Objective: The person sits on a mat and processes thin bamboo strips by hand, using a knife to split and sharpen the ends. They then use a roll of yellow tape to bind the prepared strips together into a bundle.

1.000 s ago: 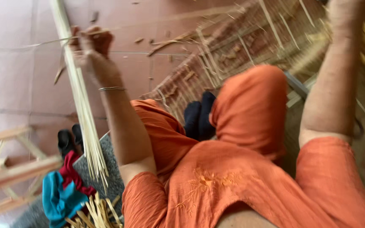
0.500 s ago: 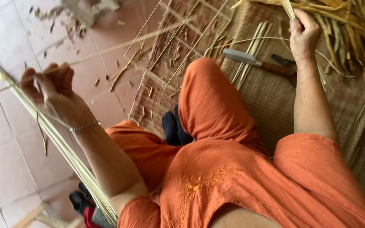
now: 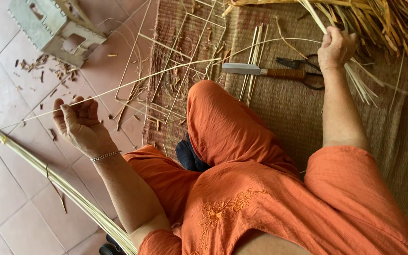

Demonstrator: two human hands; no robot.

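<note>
left hand [image 3: 82,123] pinching thin reed strip [image 3: 157,74], right hand [image 3: 336,47] gripping reed bundle [image 3: 355,75] — woven mat [image 3: 284,108] beneath

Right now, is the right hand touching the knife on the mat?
Apart. The head view shows the right hand gripping pale reed strips, with bare woven mat visible between it and the knife.
</note>
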